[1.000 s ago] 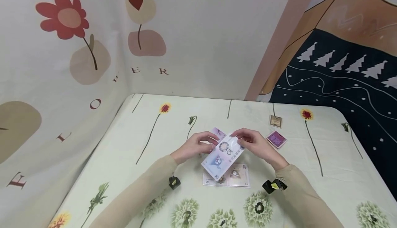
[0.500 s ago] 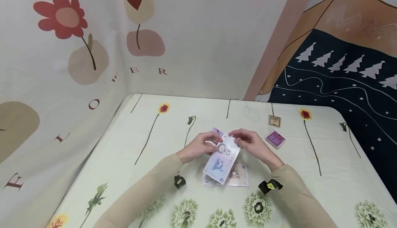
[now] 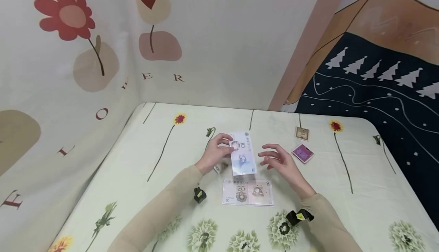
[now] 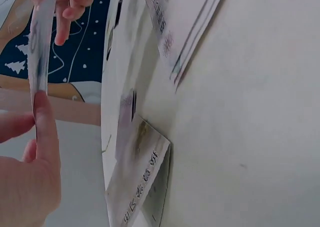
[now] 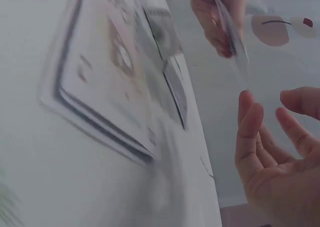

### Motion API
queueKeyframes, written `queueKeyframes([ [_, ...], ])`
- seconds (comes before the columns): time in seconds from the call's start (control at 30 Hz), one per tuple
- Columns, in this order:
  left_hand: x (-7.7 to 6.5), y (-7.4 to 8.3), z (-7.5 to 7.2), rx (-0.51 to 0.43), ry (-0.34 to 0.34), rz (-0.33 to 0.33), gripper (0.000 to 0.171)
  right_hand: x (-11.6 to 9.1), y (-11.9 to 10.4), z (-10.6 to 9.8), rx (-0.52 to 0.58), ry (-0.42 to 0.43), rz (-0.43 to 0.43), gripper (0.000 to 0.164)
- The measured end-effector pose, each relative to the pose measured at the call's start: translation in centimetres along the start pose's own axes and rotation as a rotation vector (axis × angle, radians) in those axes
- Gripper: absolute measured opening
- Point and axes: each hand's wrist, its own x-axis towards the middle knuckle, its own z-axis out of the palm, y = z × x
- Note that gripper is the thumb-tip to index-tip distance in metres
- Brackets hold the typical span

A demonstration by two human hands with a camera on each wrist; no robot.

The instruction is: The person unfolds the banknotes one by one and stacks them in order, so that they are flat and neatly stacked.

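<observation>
My left hand (image 3: 213, 153) pinches a bluish-white banknote (image 3: 243, 159) marked 10 by its left edge, between thumb and fingers. The note hangs above the table, and the left wrist view catches it nearly edge-on (image 4: 41, 52). To its right is my right hand (image 3: 284, 168), held in the air with spread, slightly bent fingers and nothing between them, as the right wrist view confirms. Nearer to me, a neat stack of pinkish banknotes (image 3: 247, 193) marked 20 lies flat. Another folded or propped banknote (image 4: 137, 174) lies below the left hand, partly hidden in the head view.
Small flat square items, one purple (image 3: 303, 153) and one tan (image 3: 302, 134), lie on the table beyond my right hand. The flower-print tablecloth (image 3: 164, 202) reaches back to a printed fabric wall (image 3: 219, 53).
The right hand has let go of the 10 banknote and drawn off to the right. The left hand has moved it up and away from the 20 stack, turning it more upright.
</observation>
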Motion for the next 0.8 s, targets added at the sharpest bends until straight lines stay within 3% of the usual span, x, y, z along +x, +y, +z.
queueKeyframes([
  [0.2,0.3,-0.1,-0.1,-0.025,0.102,-0.021,0.036,0.1,0.8,2.3,0.035,0.063,0.050,0.034],
  [0.5,-0.2,0.0,0.1,-0.001,0.082,-0.030,0.035,0.4,0.4,4.4,0.093,0.277,0.077,0.023],
  [0.63,-0.2,-0.5,-0.6,0.031,0.090,-0.018,0.037,0.1,0.3,4.2,0.057,0.266,0.106,0.023],
  [0.8,-0.2,-0.8,-1.4,0.139,0.105,0.023,0.030,-0.4,0.3,3.2,0.035,0.187,0.113,0.025],
])
